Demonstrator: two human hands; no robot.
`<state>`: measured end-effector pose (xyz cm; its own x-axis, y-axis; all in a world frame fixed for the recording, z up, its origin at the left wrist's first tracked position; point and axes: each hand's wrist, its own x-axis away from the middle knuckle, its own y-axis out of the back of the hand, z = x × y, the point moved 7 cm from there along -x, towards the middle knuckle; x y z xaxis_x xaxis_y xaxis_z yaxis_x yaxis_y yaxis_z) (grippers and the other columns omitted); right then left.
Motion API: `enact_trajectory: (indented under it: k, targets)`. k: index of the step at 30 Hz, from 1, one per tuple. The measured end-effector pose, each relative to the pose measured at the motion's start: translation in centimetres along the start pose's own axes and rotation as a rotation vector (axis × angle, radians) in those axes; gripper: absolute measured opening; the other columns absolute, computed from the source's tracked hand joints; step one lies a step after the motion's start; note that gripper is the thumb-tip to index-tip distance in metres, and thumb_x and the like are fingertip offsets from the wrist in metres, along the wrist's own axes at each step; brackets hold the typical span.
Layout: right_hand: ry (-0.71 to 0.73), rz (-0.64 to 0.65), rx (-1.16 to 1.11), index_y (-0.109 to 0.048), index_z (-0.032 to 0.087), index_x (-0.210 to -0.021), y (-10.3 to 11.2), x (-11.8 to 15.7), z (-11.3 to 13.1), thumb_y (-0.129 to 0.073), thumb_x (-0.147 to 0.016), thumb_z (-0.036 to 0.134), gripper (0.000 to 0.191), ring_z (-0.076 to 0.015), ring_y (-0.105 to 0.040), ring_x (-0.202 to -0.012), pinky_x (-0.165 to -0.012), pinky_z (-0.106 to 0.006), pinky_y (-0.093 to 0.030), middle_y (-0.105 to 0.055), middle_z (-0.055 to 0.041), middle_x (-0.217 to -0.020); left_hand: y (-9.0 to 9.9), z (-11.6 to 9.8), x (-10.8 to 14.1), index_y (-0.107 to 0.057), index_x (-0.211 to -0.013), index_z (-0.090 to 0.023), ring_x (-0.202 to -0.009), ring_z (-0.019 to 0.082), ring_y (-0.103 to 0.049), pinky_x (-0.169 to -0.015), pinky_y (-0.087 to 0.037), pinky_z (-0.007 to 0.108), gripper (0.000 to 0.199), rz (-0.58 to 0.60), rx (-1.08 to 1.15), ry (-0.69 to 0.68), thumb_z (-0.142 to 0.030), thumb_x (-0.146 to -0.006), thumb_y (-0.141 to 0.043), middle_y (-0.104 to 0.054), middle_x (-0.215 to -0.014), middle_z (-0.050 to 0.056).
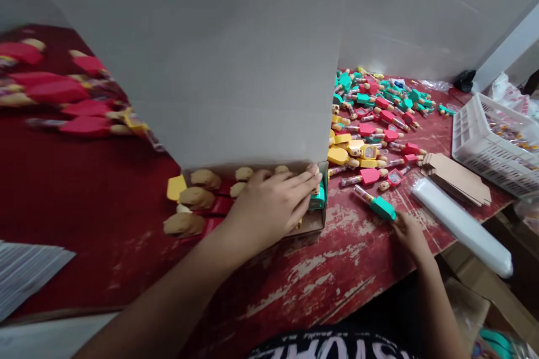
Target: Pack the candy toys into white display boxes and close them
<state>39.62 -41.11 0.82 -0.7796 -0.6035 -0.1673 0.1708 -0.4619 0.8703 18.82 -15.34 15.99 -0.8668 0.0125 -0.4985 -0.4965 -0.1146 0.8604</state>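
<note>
1. Slim clear tube of small candies, with a flat teal ice-lolly-shaped block (381, 207) at one end and a tan tip at the other.
2. Long axis slanting across the tabletop: teal block toward the lower right, tan tip toward the upper left.
3. On a chipped red-painted table (345, 247), just right of an open brown cardboard box (315, 224).
4. Right hand (410, 235): fingers curled and nearly closed against the teal block's end, apparently holding it.
5. Left hand (272, 205): almost flat, fingers spread over the box's far corner and resting on the packed lollies; any grip impossible to tell.
6. Nearby: a heap of red, teal and yellow lollies (370, 118); a stack of flat tan card blanks (457, 176); a white plastic roll (461, 224); a white plastic crate (492, 146); a large grey card panel (210, 56), blocking much of the view.
</note>
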Motion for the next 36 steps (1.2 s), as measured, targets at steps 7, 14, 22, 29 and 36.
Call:
enact_trajectory:
  k: [7,14,22,29,36]
  targets:
    - [0.264,-0.436,-0.141,-0.058,0.02,-0.074,5.9,3.9,5.9,-0.069,-0.07,0.031,0.016,-0.0153,-0.055,-0.058,-0.055,-0.028,-0.045,-0.058,-0.0012,-0.066,0.1,-1.0,-1.2,-0.063,-0.096,-0.011,-0.071,0.018,-0.059,-0.064,-0.046,0.031,0.018,-0.024,-0.039,0.106,-0.011,-0.087,-0.047,-0.064,-0.081,0.003]
    - [0.062,-0.385,-1.128,-0.047,0.022,-0.075,6.3,1.9,9.4,-0.062,-0.066,0.036,0.023,-0.0258,-0.064,-0.082,-0.069,-0.042,-0.05,-0.065,-0.0058,-0.089,-0.7,-0.2,-2.0,-0.06,-0.095,-0.015,-0.072,0.019,-0.058,-0.06,-0.041,0.029,0.015,0.246,0.023,0.242,-0.012,-0.086,-0.049,-0.059,-0.082,0.004]
    - [-0.551,-0.213,-1.548,-0.053,0.023,-0.087,-0.2,-0.3,12.6,-0.077,-0.062,0.032,0.036,-0.0197,-0.066,-0.085,-0.072,-0.031,-0.052,-0.069,-0.001,-0.082,-0.8,-0.2,-1.6,-0.059,-0.103,-0.014,-0.073,0.019,-0.06,-0.059,-0.043,0.03,0.018,0.228,0.046,0.279,-0.019,-0.088,-0.05,-0.059,-0.081,0.003]
    - [-0.63,0.044,-1.568,-0.063,0.021,-0.082,-1.8,0.3,11.9,-0.082,-0.058,0.035,0.034,-0.0161,-0.064,-0.069,-0.063,-0.028,-0.051,-0.067,0.0014,-0.076,-0.6,-0.6,-1.2,-0.063,-0.087,-0.012,-0.063,0.018,-0.059,-0.053,-0.044,0.028,0.015,-0.057,-0.03,0.234,-0.022,-0.088,-0.052,-0.059,-0.074,0.003]
    - [-0.392,-0.099,-1.546,-0.048,0.019,-0.055,-0.6,-0.9,14.0,-0.075,-0.065,0.049,0.042,-0.0125,-0.058,-0.063,-0.068,-0.028,-0.049,-0.053,0.0046,-0.057,-0.5,-0.5,-1.5,-0.062,-0.1,-0.011,-0.065,0.018,-0.062,-0.05,-0.045,0.029,0.019,-0.011,-0.057,0.222,-0.022,-0.086,-0.057,-0.063,-0.078,0.002]
